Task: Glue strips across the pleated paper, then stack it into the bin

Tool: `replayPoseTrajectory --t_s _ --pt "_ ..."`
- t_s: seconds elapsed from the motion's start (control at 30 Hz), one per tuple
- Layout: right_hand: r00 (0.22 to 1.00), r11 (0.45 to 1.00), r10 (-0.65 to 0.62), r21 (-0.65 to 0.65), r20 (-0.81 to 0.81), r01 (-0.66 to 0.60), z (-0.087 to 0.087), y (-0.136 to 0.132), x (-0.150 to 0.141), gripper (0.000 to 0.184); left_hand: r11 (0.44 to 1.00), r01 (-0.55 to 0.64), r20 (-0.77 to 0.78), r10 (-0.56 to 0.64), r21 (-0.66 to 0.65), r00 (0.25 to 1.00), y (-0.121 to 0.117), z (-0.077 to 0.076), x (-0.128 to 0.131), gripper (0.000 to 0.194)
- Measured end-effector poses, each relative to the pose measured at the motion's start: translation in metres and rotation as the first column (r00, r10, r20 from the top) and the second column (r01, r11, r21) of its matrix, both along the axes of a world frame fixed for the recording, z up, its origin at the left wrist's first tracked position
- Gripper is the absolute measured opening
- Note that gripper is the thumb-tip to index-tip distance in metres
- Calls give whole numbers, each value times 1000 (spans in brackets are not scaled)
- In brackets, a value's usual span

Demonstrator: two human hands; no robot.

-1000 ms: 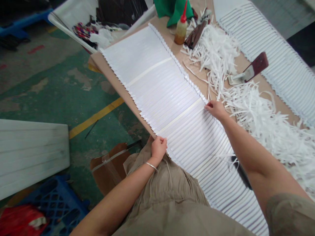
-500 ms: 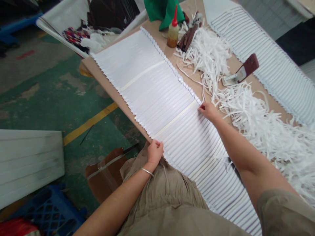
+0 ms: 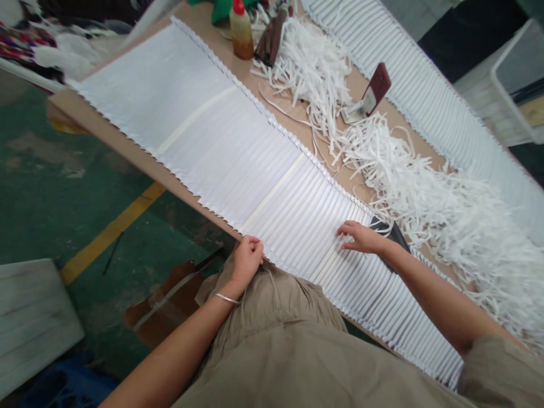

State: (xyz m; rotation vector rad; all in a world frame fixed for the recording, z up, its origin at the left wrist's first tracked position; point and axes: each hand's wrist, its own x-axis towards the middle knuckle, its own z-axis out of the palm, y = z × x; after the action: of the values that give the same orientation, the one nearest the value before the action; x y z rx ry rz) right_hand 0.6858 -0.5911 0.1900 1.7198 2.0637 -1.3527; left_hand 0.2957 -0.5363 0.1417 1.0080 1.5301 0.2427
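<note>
A long white pleated sheet [image 3: 221, 153] lies along the brown table [image 3: 106, 127], crossed by pale tape strips. My left hand [image 3: 246, 258] is closed in a pinch on the sheet's near edge, close to my body. My right hand [image 3: 361, 237] rests on the pleats further right, fingers curled and pressing down on the sheet beside a narrow tape strip. A dark object [image 3: 389, 232] lies just behind that hand, partly under the sheet's far edge.
A heap of white paper strips [image 3: 429, 192] covers the table's far side. A glue bottle [image 3: 241, 28], a dark-handled tool [image 3: 369, 93] and a second pleated sheet [image 3: 429, 96] lie beyond. Green floor with a yellow line [image 3: 110, 232] is at left.
My right hand left the sheet's far edge and came down onto the pleats nearer my body. My left hand stays on the near edge. The view swung right.
</note>
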Motion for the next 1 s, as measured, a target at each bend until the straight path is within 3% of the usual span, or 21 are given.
replayPoseTrajectory --t_s 0.13,0.27,0.33,0.4,0.5,0.67,0.8,0.9,1.0 --pt "988 981 -78 186 132 52 -5 -39 -13 15 996 90 174 -93 25 980 4 14 24 10" --pt "983 938 -177 310 45 155 3 -32 -42 15 974 224 277 -221 20 935 3 27 46 10" --pt "975 945 -211 241 -67 221 12 -22 -68 17 946 307 301 -323 101 897 0 35 56 14" --pt "955 960 -250 87 -157 266 20 -12 -96 20 904 361 284 -416 227 864 -3 42 65 20" --pt "939 957 -288 -7 -188 292 21 0 -133 17 868 393 245 -470 303 848 -4 47 69 22" --pt "936 965 -249 13 -250 260 13 11 -160 23 927 372 338 -367 51 867 5 42 46 14" --pt "935 985 -172 -27 -311 173 12 21 -171 27 914 364 505 -233 -177 831 7 40 23 17" --pt "940 994 -107 -65 -323 90 10 32 -173 27 921 312 508 -158 -233 846 4 37 9 19" --pt "945 991 -114 -107 -307 85 5 48 -159 33 960 180 403 -80 -215 912 2 27 -7 19"
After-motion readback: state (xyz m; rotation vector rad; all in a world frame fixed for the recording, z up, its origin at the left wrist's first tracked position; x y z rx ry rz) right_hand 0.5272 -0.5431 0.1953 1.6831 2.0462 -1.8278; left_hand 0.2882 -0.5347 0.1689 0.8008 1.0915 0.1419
